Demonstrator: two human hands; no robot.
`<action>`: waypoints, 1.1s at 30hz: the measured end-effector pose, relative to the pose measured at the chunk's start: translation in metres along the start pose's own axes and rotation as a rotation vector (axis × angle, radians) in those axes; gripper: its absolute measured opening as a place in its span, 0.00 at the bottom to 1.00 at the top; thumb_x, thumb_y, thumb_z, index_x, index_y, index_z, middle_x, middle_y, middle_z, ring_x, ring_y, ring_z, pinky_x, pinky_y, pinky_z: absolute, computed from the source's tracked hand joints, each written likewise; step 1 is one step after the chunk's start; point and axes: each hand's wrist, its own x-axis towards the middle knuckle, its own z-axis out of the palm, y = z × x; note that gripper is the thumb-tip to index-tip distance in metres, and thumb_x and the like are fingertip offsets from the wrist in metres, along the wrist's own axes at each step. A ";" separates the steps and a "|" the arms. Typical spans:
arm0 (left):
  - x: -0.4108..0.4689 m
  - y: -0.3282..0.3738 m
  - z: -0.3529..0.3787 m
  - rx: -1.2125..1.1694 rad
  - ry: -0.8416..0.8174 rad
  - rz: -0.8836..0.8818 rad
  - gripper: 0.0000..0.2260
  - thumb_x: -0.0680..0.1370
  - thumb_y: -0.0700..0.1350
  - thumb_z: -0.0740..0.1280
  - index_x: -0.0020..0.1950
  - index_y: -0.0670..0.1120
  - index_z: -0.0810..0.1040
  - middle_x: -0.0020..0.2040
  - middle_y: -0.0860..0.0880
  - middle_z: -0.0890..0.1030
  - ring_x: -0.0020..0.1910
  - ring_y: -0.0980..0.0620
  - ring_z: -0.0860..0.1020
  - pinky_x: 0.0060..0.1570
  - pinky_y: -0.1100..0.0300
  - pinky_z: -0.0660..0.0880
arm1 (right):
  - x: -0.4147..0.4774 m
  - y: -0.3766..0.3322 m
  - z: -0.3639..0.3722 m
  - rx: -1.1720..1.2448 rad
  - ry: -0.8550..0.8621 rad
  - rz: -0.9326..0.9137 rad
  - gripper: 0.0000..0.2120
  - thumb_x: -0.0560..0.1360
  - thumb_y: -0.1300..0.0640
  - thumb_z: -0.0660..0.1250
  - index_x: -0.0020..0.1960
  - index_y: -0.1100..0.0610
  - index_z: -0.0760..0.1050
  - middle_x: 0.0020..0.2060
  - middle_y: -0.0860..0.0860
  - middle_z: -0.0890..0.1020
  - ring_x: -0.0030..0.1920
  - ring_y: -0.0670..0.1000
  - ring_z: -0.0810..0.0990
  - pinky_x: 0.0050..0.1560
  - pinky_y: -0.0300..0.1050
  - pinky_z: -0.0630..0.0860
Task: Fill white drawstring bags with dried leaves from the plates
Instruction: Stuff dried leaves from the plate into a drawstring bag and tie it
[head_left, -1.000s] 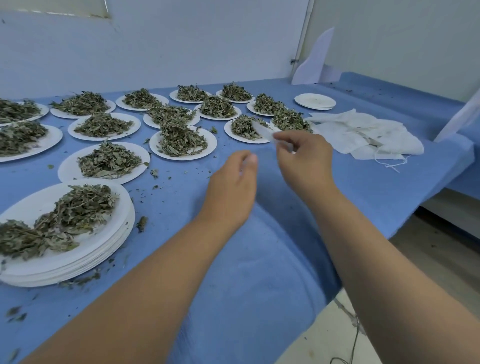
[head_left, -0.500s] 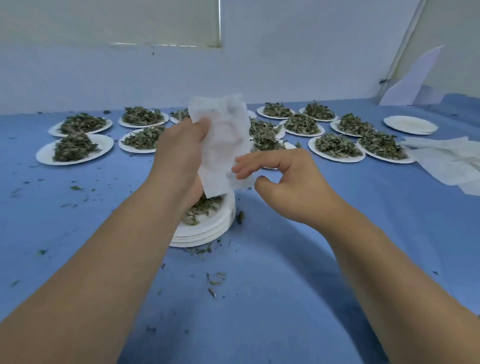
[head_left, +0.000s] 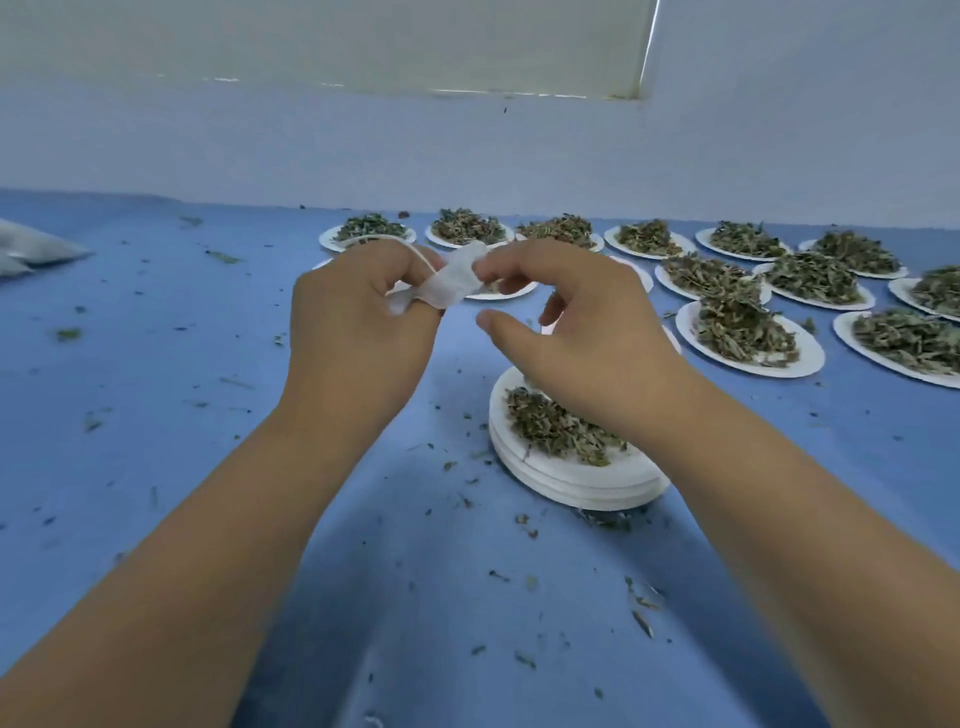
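Left hand (head_left: 358, 322) and right hand (head_left: 587, 332) hold white bag (head_left: 451, 280).

A: Bag, against half a second ago?
B: Then it was a flat sheet held up in the left hand (head_left: 358, 317). Now the bag (head_left: 452, 278) is bunched into a narrow strip between both hands.
A: Right hand?
B: It was open beside the bag, touching nothing. Now the right hand (head_left: 576, 322) pinches the strip's upper end. A second ago it alone pinched the bag; the left was bare.
A: Drawstring?
B: The drawstring (head_left: 415, 252) now arcs over the left knuckles.
A: Position?
B: Hands sit left of the stack of plates (head_left: 571, 483); before, the bag hung over it.
A: View?
B: Swung left. Pile of empty bags out of sight; a pale shape (head_left: 36, 249) appears far left.
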 end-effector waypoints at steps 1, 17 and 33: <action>-0.002 -0.003 -0.001 -0.010 -0.010 0.003 0.10 0.76 0.50 0.74 0.36 0.52 0.80 0.44 0.62 0.83 0.46 0.64 0.79 0.42 0.71 0.71 | 0.000 0.000 0.005 -0.031 0.004 -0.030 0.08 0.76 0.58 0.73 0.54 0.52 0.83 0.46 0.34 0.80 0.44 0.33 0.77 0.44 0.23 0.66; -0.014 -0.030 0.008 0.099 -0.498 -0.026 0.25 0.69 0.52 0.67 0.64 0.64 0.67 0.49 0.64 0.78 0.47 0.63 0.78 0.42 0.67 0.72 | -0.020 -0.009 0.008 0.103 -0.243 -0.018 0.06 0.75 0.59 0.66 0.45 0.48 0.76 0.40 0.45 0.81 0.32 0.54 0.75 0.33 0.49 0.72; -0.013 -0.018 0.007 0.384 -0.284 0.546 0.16 0.66 0.49 0.70 0.51 0.44 0.79 0.40 0.51 0.77 0.36 0.45 0.76 0.36 0.48 0.72 | -0.019 -0.018 0.002 0.035 -0.526 0.140 0.12 0.74 0.53 0.73 0.35 0.50 0.74 0.27 0.45 0.74 0.28 0.43 0.71 0.30 0.34 0.64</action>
